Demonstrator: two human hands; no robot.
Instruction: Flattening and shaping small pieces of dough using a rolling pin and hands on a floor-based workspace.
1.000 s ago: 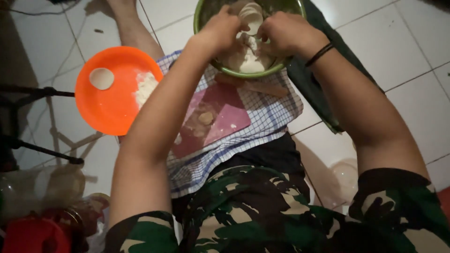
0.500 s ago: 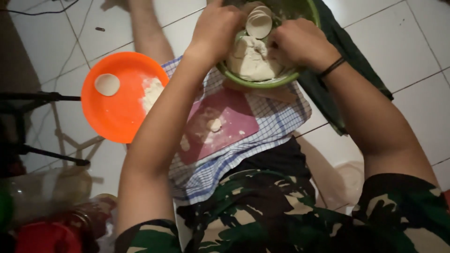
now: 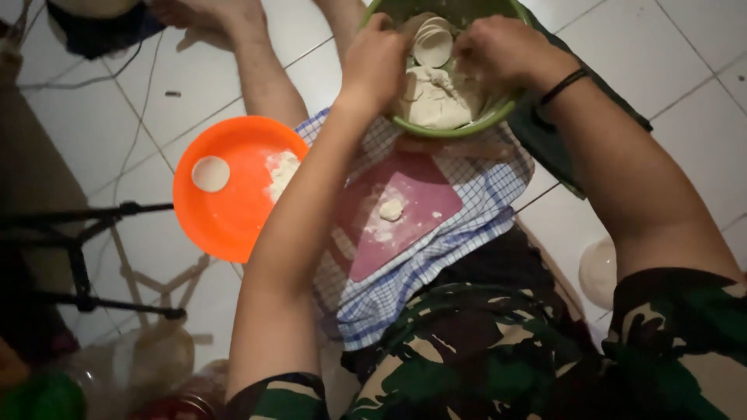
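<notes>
Head view: both hands work in a green bowl (image 3: 498,117) at 12 o'clock, set on the tiled floor (image 3: 685,70). Left hand (image 3: 377,62) and right hand (image 3: 502,50) have fingers curled into the pale dough (image 3: 432,101); exact grip, cannot tell. Small dough lump (image 3: 391,209) on a red board (image 3: 397,210) over checked cloth (image 3: 482,187), centre. Orange plate (image 3: 233,210) at 9 o'clock carries a dough disc (image 3: 210,173).

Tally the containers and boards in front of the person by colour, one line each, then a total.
Green bowl with dough, both hands in it: 1
Orange plate: 1
Dark red board on the checked cloth: 1
Total: 3
</notes>
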